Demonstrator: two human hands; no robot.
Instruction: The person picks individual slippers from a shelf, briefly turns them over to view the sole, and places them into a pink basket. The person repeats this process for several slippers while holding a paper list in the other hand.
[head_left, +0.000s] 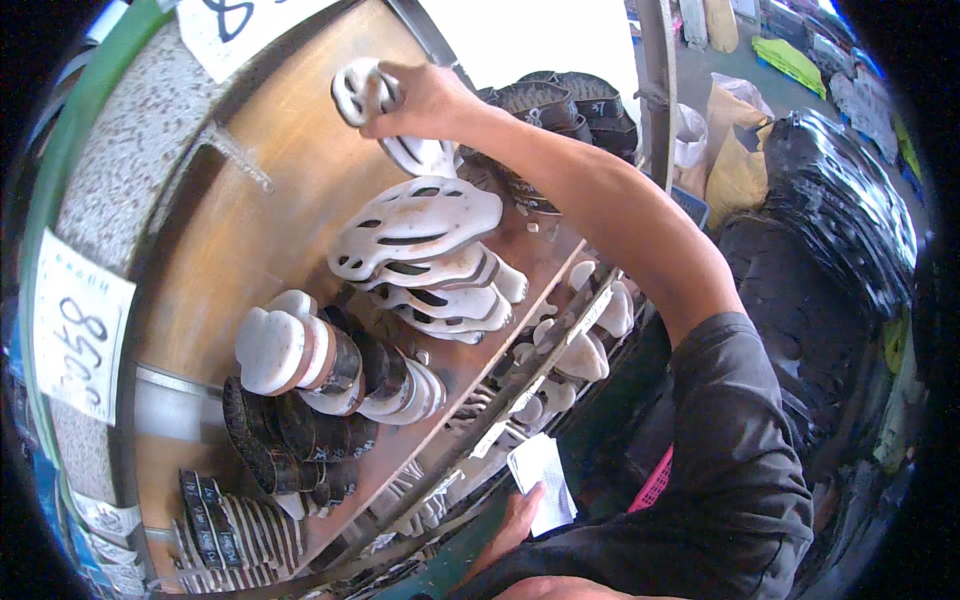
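My right hand (425,100) reaches across the shelf to the far left, its fingers closed round a white slotted piece (352,92) shaped like a sole pad. Just below it, another white piece (425,155) shows partly behind the hand; I cannot tell whether the two touch. Nearer to me stands a stack of white pads with oval slots (420,225). Low in the view, my left hand (522,508) grips a white sheaf of paper (542,482) in front of the shelf.
White rounded pads (275,350) and black curved pieces (265,430) are stacked nearer on the wooden shelf (470,375). Black pads (540,100) lie at its far end. A metal post (656,95) rises beside them. Black plastic-wrapped bundles (790,260) and sacks (738,150) stand to the right.
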